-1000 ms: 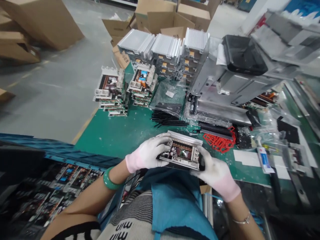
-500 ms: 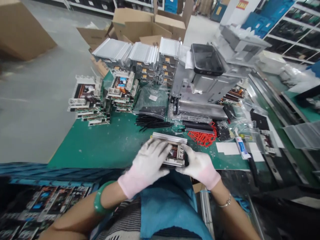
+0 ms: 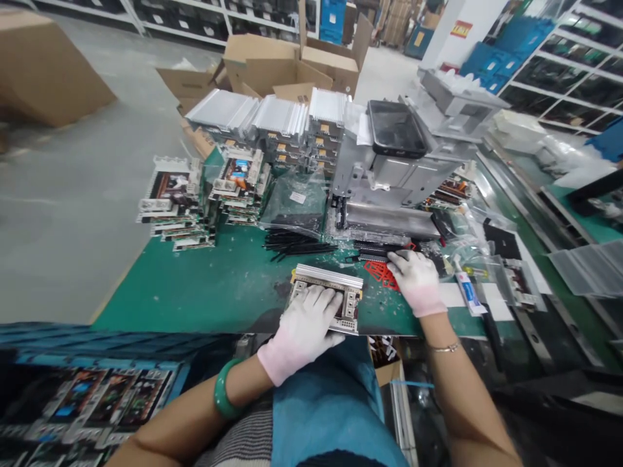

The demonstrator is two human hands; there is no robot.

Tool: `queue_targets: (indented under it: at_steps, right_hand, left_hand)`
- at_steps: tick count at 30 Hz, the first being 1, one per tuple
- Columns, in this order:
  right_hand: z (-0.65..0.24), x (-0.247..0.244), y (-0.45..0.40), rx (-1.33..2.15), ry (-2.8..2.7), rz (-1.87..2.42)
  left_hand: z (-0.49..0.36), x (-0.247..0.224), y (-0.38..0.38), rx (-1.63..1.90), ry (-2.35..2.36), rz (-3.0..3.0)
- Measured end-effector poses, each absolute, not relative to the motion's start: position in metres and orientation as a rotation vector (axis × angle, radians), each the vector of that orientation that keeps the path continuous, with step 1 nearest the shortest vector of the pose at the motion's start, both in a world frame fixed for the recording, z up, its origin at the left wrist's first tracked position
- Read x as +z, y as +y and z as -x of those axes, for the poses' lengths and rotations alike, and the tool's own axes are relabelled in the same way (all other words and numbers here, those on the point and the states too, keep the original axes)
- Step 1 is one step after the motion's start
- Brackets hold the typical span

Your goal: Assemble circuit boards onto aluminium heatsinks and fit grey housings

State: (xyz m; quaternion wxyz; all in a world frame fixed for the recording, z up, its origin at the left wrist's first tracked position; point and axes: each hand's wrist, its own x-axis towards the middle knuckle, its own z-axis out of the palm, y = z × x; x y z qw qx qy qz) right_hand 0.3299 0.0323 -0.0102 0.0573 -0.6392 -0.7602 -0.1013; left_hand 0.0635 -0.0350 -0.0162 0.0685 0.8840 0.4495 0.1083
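My left hand (image 3: pixel 306 324), in a white glove with a pink cuff, lies palm down across a circuit-board module with an aluminium heat sink (image 3: pixel 348 305). That module sits on the green work mat (image 3: pixel 195 295), its finned edge toward the far side. My right hand (image 3: pixel 413 279), gloved the same way, is apart from it, to the right. Its fingertips are over a black connector strip (image 3: pixel 374 251) and beside red plastic pieces (image 3: pixel 382 274). Nothing shows in that hand.
Stacks of finned modules (image 3: pixel 226 188) stand behind the mat, beside a plastic bag (image 3: pixel 294 201) and black cable ties (image 3: pixel 296 246). A metal frame (image 3: pixel 389 168) with a black tray rises to the right. A blue-and-white tube (image 3: pixel 467 293) lies right. Cardboard boxes (image 3: pixel 272 65) stand beyond.
My right hand has let go of the module and moved right and forward to the red pieces. The module now lies on the mat under my left hand.
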Motion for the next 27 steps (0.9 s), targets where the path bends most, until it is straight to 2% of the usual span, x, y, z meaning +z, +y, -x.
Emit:
queue_targets:
  at_steps: [13,18,21,27]
  right_hand:
    - [-0.335,-0.011,0.046,-0.570,-2.514,1.773]
    - [-0.337,-0.013,0.043,-0.653,-2.220,1.592]
    - [-0.332,-0.009,0.019,-0.464,-1.961,1.731]
    - [-0.326,-0.004,-0.043,0.491,-1.858,1.731]
  left_hand:
    - [-0.054,-0.027,-0.044,0.268,1.274,-2.673]
    - [-0.054,-0.024,-0.043,0.261,1.269,-2.674]
    - [-0.053,-0.024,-0.044,0.286,1.262,-2.684]
    - [-0.048,-0.027,-0.049,0.379,1.238,-2.720]
